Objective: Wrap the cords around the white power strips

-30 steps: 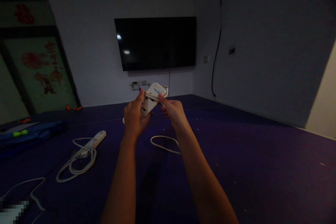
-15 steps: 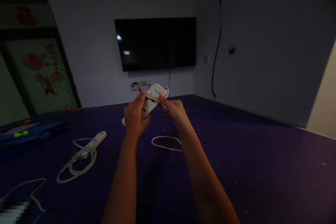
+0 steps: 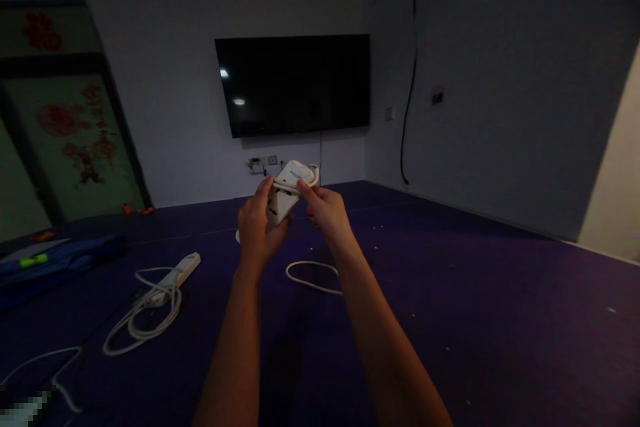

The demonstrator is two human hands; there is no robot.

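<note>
Left hand (image 3: 257,227), right hand (image 3: 325,213) grip power strip (image 3: 289,188); second strip (image 3: 183,268) lies left, cord loop (image 3: 310,278) below

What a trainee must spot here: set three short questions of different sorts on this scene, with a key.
1. True or false: the left hand grips the white power strip.
2. The right hand pinches: A) the cord laid across that strip; B) a blue bag; C) a wall socket.
3. Fill in: the second power strip lies on the floor to the person's ___.
Key: 1 true; 2 A; 3 left.
</note>
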